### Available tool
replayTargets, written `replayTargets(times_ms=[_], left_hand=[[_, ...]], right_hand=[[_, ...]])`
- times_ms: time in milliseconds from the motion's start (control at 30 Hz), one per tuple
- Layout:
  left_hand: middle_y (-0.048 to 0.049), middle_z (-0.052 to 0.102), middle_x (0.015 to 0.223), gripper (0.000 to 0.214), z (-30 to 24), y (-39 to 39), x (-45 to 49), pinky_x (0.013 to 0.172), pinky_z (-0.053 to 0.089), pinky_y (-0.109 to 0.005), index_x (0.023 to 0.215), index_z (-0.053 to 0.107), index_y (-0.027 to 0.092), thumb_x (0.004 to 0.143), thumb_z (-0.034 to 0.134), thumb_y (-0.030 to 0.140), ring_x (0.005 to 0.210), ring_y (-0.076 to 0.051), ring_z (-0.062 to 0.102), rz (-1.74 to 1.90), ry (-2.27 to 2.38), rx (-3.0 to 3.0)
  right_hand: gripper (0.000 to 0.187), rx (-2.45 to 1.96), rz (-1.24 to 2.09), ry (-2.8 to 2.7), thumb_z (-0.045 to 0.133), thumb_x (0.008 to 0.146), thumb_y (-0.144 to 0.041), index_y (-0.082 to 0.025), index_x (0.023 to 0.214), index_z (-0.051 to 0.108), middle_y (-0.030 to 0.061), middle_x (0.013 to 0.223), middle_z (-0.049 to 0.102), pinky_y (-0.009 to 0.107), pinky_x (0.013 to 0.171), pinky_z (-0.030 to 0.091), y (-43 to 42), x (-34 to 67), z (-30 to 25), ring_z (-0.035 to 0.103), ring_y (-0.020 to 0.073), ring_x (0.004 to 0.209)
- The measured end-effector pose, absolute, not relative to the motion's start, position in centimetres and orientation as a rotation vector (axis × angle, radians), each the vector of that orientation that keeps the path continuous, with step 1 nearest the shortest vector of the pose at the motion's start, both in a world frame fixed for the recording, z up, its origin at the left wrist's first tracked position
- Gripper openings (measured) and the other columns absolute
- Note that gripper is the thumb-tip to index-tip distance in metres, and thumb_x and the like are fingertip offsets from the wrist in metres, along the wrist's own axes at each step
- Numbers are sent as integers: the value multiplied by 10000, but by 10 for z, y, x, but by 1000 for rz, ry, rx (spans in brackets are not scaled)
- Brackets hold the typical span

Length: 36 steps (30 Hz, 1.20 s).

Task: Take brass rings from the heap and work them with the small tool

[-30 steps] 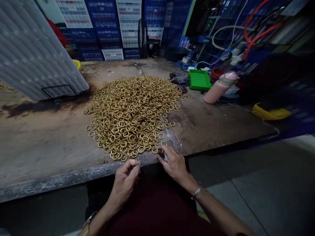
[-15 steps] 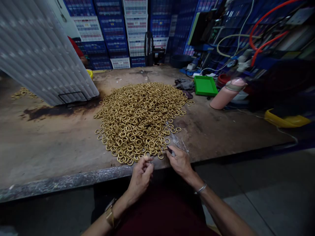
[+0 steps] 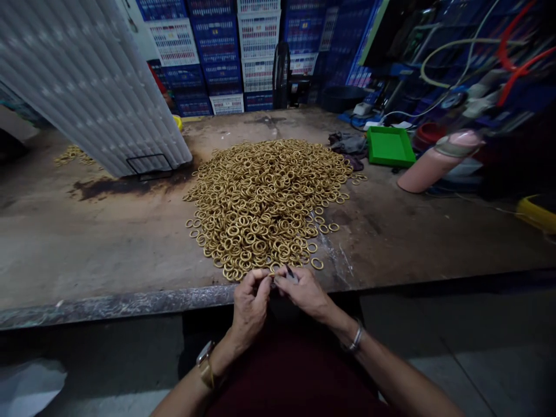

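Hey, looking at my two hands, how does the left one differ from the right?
The left hand has a watch on its wrist, while the right hand has a silvery bracelet. The right hand holds a small dark-tipped tool; what the left hand pinches is too small to tell. Both are ungloved and close together at the near edge of the ring pile.

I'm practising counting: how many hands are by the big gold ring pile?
2. The left hand and right hand are close together at the near edge of the ring pile. I see no others there.
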<state>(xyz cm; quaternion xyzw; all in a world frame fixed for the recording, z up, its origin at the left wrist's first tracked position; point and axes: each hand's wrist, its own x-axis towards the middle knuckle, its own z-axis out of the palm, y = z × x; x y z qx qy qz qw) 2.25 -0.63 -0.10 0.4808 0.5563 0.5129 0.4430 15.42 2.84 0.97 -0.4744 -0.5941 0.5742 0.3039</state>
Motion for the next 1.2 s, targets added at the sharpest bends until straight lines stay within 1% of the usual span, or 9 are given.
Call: replayTargets(times_ms=[133, 300, 500, 633, 733, 867, 933, 1033, 1200], left_hand=[[11, 568, 628, 166, -4, -10, 20, 522, 381, -202, 811, 608, 171, 808, 519, 311, 526, -89, 463, 1309, 1365, 1248], [15, 545, 631, 203, 8, -13, 17, 458, 361, -185, 799, 570, 160, 792, 527, 359, 482, -73, 442, 1147, 1287, 1072], [27, 501, 604, 286, 12, -16, 10, 442, 356, -176, 744, 519, 151, 803, 497, 430, 447, -53, 425, 980, 1157, 907], [21, 507, 649, 272, 8, -19, 8, 448, 363, -173, 777, 518, 155, 793, 523, 427, 480, -57, 435, 1022, 1058, 776], [21, 512, 660, 274, 9, -21, 7, 448, 360, -171, 811, 531, 158, 777, 549, 429, 489, -59, 444, 1069, 1041, 721], [20, 507, 655, 246, 12, -21, 6, 461, 359, -167, 807, 532, 153, 801, 532, 400, 503, -57, 443, 1097, 1057, 763], [21, 499, 648, 240, 13, -21, 5, 477, 363, -169, 794, 529, 152, 810, 522, 391, 513, -58, 437, 1094, 1086, 820], [31, 474, 620, 244, 14, -21, 5, 497, 366, -176, 808, 524, 155, 808, 521, 398, 519, -65, 424, 1092, 1128, 872], [27, 471, 614, 262, 15, -22, 7, 514, 371, -185, 755, 498, 162, 799, 522, 419, 535, -78, 430, 1105, 1181, 925]], right_hand=[[340, -1233, 1743, -1301, 455, 784, -494, -168, 700, 499, -42, 550, 487, 181, 364, 243, 26, 146, 5, 325, 43, 383], [295, -1274, 1736, -1240, 522, 740, -459, -170, 688, 495, -49, 548, 480, 178, 367, 241, 27, 142, 3, 332, 43, 396], [177, -1343, 1496, -1504, 549, 718, -328, -157, 680, 577, -45, 534, 484, 191, 484, 337, 28, 139, 11, 408, 71, 503], [190, -1316, 1487, -1522, 499, 750, -316, -159, 686, 585, -33, 543, 525, 200, 497, 358, 29, 138, 12, 432, 81, 497], [178, -1368, 1340, -1564, 485, 762, -293, -163, 698, 590, -15, 589, 565, 203, 516, 375, 30, 141, 9, 470, 91, 526], [146, -1340, 1016, -1904, 453, 782, -215, -176, 762, 592, 0, 644, 588, 206, 559, 367, 23, 146, 3, 496, 103, 579], [130, -1239, 905, -2108, 449, 752, -143, -180, 750, 574, 5, 667, 589, 209, 580, 353, 18, 148, 1, 505, 109, 609], [119, -1186, 799, -2237, 452, 701, -89, -178, 708, 530, 7, 660, 578, 213, 573, 326, 14, 146, 0, 505, 116, 615], [122, -1236, 710, -2259, 433, 698, -91, -181, 715, 515, 7, 664, 577, 218, 561, 297, 15, 143, -1, 502, 122, 617]])
